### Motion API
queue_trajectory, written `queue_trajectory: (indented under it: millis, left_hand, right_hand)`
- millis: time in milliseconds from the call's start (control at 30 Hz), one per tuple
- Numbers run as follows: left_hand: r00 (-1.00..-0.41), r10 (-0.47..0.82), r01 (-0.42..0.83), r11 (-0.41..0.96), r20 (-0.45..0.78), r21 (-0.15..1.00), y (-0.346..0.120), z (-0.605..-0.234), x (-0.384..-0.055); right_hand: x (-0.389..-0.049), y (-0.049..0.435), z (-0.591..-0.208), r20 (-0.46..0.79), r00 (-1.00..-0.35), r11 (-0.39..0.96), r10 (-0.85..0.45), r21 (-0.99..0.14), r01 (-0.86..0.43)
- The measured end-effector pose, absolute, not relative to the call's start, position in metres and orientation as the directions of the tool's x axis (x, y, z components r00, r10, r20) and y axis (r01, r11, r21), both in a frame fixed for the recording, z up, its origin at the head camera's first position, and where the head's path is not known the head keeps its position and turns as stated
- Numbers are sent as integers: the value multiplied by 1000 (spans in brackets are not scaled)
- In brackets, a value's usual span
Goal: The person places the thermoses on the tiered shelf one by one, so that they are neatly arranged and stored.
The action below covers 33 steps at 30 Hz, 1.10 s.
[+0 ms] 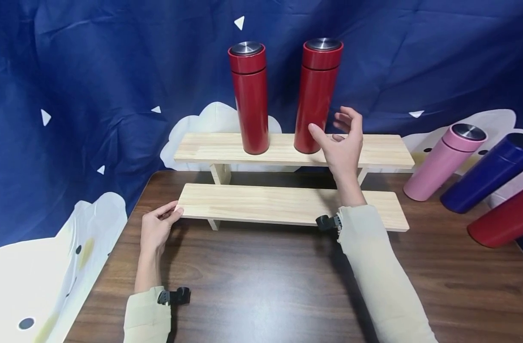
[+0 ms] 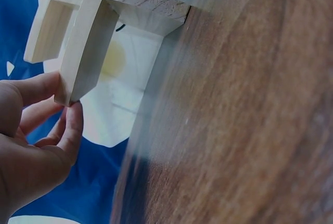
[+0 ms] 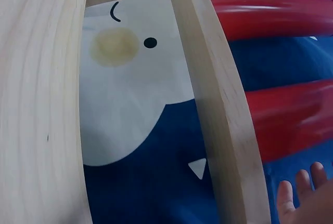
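Two red thermos bottles with steel lids stand upright on the upper board of a two-tier wooden shelf: a left bottle and a right bottle. My right hand is just right of the right bottle, thumb and fingers spread with nothing between them; the thumb overlaps the bottle in the head view. The left hand pinches the left end of the lower board between thumb and fingers. In the left wrist view, the fingertips press against that board's end.
At the right of the brown table stand a pink thermos, a blue thermos and another red thermos, partly cut off by the frame. Behind hangs a blue curtain with white cartoon shapes.
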State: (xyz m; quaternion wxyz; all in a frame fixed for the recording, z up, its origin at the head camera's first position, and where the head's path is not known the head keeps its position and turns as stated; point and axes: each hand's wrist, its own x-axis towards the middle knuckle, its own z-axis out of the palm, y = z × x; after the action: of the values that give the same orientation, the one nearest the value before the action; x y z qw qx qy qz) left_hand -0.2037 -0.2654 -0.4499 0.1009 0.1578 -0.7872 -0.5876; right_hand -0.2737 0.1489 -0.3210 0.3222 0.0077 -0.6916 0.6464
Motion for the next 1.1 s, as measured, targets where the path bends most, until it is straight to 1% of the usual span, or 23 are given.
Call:
queue_trajectory:
  millis: [267, 400, 567, 1100]
  left_hand:
    - [-928, -371, -126, 263, -20, 957, -265, -451, -203]
    - [-930, -368, -129, 266, -23, 955, -265, -452, -203]
    - [-929, -369, -125, 264, -20, 956, -265, -451, -203]
    - [-930, -368, -125, 267, -19, 955, -265, -451, -204]
  right_hand:
    - [-258, 165, -319, 478, -765, 142, 432, -874, -465]
    - [-251, 174, -319, 472, -759, 139, 449, -875, -463]
    - [-244, 187, -322, 473, -747, 161, 467, -876, -455]
    - [-229, 225, -332, 505, -663, 235, 552, -858, -457]
